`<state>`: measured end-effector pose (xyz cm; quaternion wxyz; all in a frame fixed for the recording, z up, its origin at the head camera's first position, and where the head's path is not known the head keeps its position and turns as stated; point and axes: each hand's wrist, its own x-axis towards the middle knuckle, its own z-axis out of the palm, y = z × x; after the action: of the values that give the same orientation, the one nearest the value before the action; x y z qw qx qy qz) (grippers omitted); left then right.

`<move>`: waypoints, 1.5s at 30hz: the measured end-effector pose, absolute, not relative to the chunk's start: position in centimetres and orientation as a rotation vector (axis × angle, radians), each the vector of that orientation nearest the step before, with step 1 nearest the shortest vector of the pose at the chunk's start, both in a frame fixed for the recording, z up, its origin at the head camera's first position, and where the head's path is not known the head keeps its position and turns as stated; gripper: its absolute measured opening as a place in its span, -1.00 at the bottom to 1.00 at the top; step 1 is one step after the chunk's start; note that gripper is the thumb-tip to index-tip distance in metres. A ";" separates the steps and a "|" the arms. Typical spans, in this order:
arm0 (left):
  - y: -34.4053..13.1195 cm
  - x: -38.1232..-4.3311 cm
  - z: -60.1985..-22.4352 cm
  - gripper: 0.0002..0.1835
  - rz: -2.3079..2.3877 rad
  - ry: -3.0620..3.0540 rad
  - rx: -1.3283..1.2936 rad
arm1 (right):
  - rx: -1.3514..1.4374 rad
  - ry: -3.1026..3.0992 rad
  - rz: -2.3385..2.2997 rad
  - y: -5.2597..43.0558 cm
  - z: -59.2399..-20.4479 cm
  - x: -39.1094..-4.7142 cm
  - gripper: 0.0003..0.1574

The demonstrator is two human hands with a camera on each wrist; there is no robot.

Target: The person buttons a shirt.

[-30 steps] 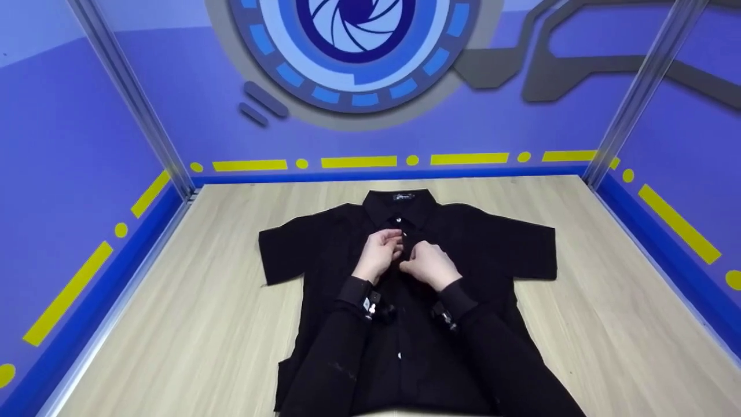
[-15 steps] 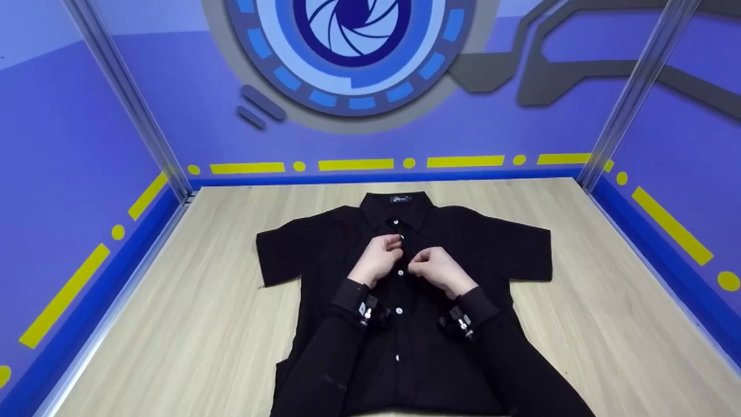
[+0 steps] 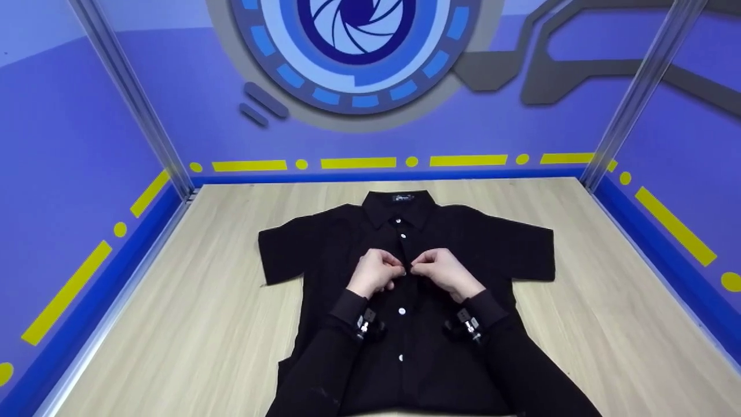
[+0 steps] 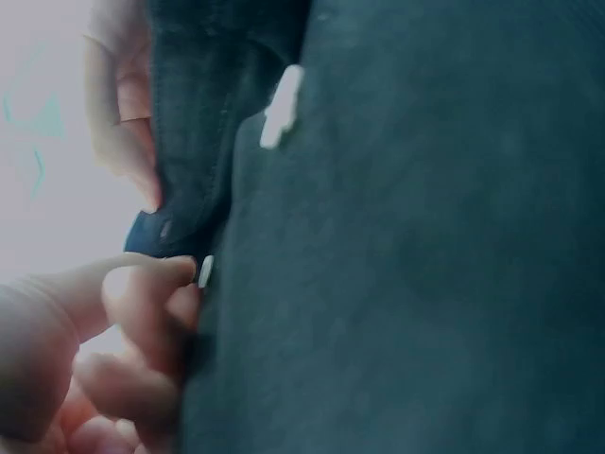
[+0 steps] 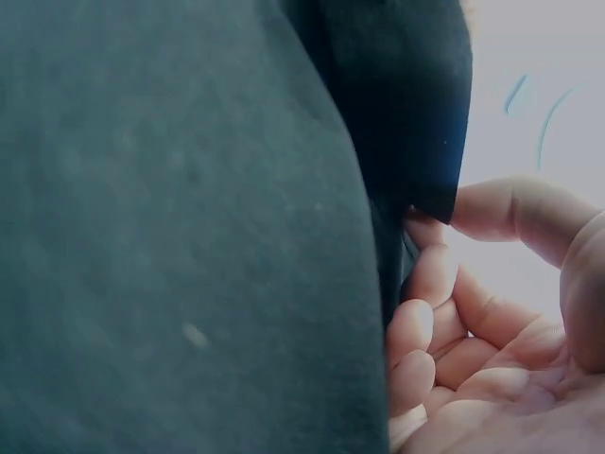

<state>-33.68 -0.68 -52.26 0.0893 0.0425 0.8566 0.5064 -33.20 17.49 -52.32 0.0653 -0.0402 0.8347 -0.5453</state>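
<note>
A black short-sleeved button-up shirt (image 3: 463,237) lies front up, its collar (image 3: 399,213) at the far side. White buttons run down its middle, including one near the hem (image 3: 400,358). My left hand (image 3: 376,272) pinches the shirt front beside a small white button (image 4: 205,271) between thumb and finger. Opposite it, my right hand (image 3: 444,269) pinches the front edge (image 5: 440,123), lifting that strip. In the left wrist view a buttonhole (image 4: 166,230) shows on the strip, just above the left fingertips. The fingertips nearly meet in the head view.
The shirt lies on a light wooden table (image 3: 173,301). Blue printed panels (image 3: 370,139) with metal corner posts (image 3: 631,98) close in the back and sides. A small camera is strapped to each black-sleeved wrist.
My left hand has moved down the shirt front from the upper button to a lower one. The right hand has shifted right and slightly nearer the body, and now holds the front edge.
</note>
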 end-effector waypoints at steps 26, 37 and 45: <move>-1.0 -34.4 -52.1 -0.88 1.646 2.310 0.291 | -0.033 2.267 -1.883 17.7 -52.0 -33.5 -0.73; -1.5 -34.8 -53.4 -0.81 1.807 2.123 0.331 | -0.064 2.343 -1.850 17.3 -52.2 -33.4 -0.72; -1.9 -34.9 -53.5 -0.80 1.846 2.063 0.332 | -0.092 2.364 -1.825 16.8 -49.6 -31.5 -0.70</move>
<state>-34.86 -1.90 -53.52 0.1758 0.1171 0.7283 0.6519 -31.51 16.78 -49.60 0.0767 -0.0306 0.7889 -0.6089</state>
